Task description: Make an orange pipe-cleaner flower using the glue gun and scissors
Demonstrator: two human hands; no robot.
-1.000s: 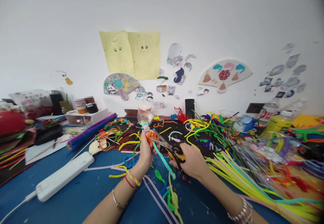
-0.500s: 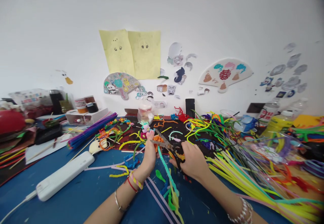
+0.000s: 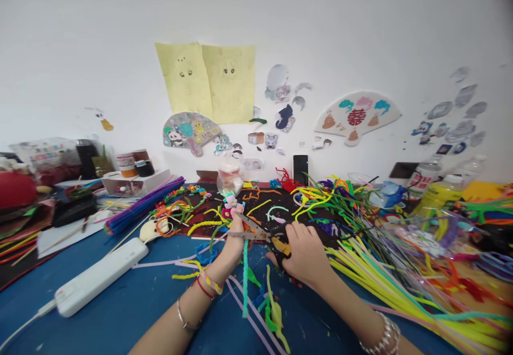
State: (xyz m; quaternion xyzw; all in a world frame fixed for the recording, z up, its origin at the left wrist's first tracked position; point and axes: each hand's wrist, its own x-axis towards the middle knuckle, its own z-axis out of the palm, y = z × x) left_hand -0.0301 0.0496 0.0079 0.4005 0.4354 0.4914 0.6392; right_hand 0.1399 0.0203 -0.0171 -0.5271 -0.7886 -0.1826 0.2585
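My left hand (image 3: 232, 248) is closed around a small bunch of fuzzy pipe cleaner flowers (image 3: 230, 205) in pink, lilac and magenta. From below it a turquoise pipe cleaner stem (image 3: 246, 285) hangs straight down. In my right hand (image 3: 305, 251) is a pair of scissors (image 3: 262, 235) with black handles. Their blades are spread and point left, reaching my left hand near the top of the stem. Whether they touch the stem, I cannot tell. A yellow-green pipe cleaner piece (image 3: 276, 312) lies on the blue table just right of the stem.
Yellow pipe cleaners (image 3: 372, 275) spread across the right side, with bottles (image 3: 441, 192) behind. A white power strip (image 3: 102, 275) and a purple-blue bundle of pipe cleaners (image 3: 144, 205) lie left. A phone (image 3: 300, 169) leans against the wall.
My left hand and the scissors have shifted slightly left. The turquoise stem, which slanted to the lower right, now hangs vertically, apart from the yellow-green piece.
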